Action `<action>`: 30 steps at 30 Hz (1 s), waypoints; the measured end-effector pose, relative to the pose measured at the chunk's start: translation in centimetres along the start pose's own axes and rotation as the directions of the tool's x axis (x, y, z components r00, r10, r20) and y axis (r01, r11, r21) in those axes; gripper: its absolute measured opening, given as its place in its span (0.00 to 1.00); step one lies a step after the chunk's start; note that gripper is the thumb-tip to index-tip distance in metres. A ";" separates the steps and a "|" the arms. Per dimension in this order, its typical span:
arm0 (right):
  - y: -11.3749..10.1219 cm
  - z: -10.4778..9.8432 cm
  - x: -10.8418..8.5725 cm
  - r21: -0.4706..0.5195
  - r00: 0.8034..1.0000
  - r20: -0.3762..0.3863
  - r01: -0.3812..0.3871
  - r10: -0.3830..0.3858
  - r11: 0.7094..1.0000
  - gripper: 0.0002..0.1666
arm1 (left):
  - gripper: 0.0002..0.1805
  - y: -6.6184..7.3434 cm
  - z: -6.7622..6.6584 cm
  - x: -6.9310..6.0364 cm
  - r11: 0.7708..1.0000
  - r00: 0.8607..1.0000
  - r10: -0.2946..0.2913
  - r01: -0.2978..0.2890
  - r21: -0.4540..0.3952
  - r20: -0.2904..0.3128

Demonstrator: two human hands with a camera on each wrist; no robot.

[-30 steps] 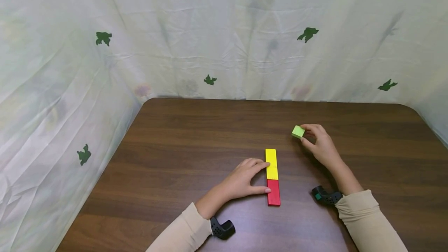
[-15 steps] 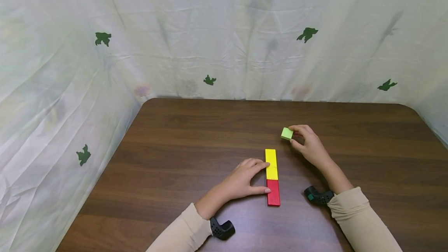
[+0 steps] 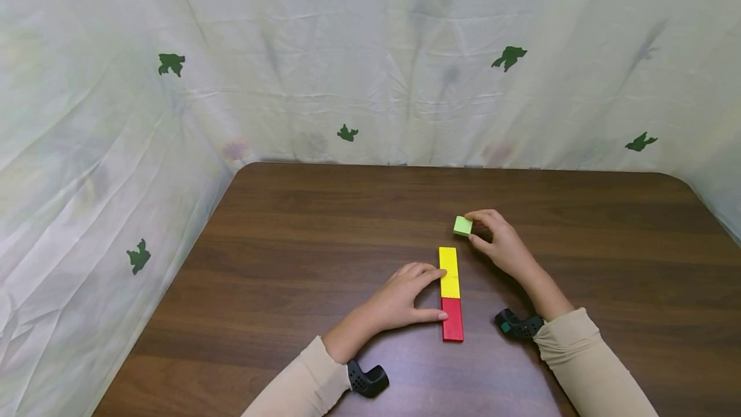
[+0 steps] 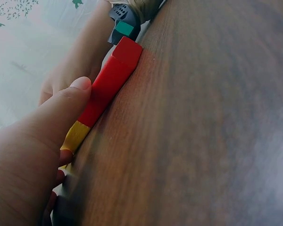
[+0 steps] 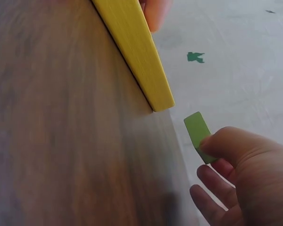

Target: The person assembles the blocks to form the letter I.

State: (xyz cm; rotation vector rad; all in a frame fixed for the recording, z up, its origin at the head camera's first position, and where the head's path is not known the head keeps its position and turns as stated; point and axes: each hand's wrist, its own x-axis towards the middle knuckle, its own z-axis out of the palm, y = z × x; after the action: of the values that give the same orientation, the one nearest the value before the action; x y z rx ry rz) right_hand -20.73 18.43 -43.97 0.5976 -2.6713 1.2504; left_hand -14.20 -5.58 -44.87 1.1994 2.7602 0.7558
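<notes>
A flat yellow block (image 3: pixel 451 259) and a flat red block (image 3: pixel 453 328) lie end to end in a line on the table. My left hand (image 3: pixel 393 300) rests along their left side, index fingertip touching the yellow one and thumb the red. In the left wrist view, the thumb lies against the red block (image 4: pixel 108 84). Beyond the yellow block's far end, my right hand (image 3: pixel 505 250) pinches a small light-green block (image 3: pixel 462 225) between thumb and fingers. The right wrist view shows the green block (image 5: pixel 196 129) apart from the end of the yellow block (image 5: pixel 132 52).
The brown wooden table (image 3: pixel 301 211) has rounded far corners. Behind it and at the left hangs a pale cloth (image 3: pixel 382 50) with green leaf shapes. Each wrist carries a dark camera mount, such as the left mount (image 3: pixel 368 379).
My right hand has carried the green block leftward and slightly nearer, from the right to beyond the yellow block's far end. The left hand and the two lying blocks have stayed put.
</notes>
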 end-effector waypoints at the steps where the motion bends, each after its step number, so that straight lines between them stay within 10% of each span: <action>1: 0.0 0.1 0.0 0.003 1.000 0.007 0.001 -0.001 1.000 0.23 | 0.38 0.0 0.0 0.0 1.000 1.000 -0.001 0.001 0.000 0.000; 30: -0.1 1.4 0.6 -0.025 0.991 0.129 0.028 -0.025 0.999 0.22 | 0.38 0.1 0.0 -0.1 1.000 1.000 0.003 -0.003 -0.004 -0.004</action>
State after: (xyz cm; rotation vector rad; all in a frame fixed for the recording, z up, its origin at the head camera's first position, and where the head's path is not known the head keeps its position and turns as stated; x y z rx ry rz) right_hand -21.18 17.15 -44.60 0.7308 -2.7686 1.2070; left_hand -14.11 -5.59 -44.81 1.2026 2.7594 0.7642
